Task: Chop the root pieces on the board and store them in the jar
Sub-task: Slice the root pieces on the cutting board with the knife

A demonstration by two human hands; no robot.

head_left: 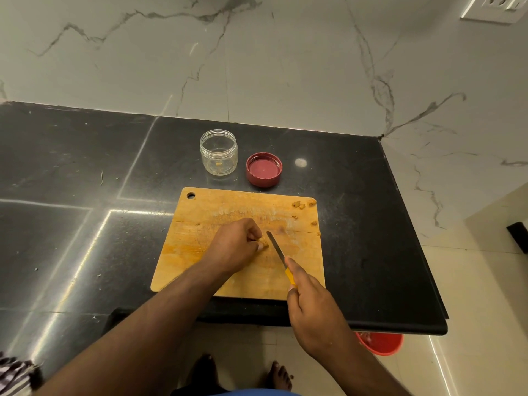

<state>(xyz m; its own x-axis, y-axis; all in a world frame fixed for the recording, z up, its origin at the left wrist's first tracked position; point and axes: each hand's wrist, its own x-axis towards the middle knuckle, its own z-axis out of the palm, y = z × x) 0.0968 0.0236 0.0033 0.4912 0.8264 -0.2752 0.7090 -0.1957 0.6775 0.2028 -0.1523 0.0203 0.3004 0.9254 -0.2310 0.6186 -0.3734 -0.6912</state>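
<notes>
head view: a wooden cutting board (200, 252) lies on a black counter (71, 224). the left hand (237, 244) rests on the middle of the board, fingers curled, pinching a small yellowish root piece (264, 243) at its fingertips. the right hand (311, 307) grips a knife (278, 252) by its yellow handle, index finger laid along the top, the blade slanting just beside the held piece. a few chopped bits (300, 205) sit near the board's far right corner. behind the board stands an open clear jar (219, 152) with a scrap inside, and just right of it a red lid (263, 169) lying upside down.
</notes>
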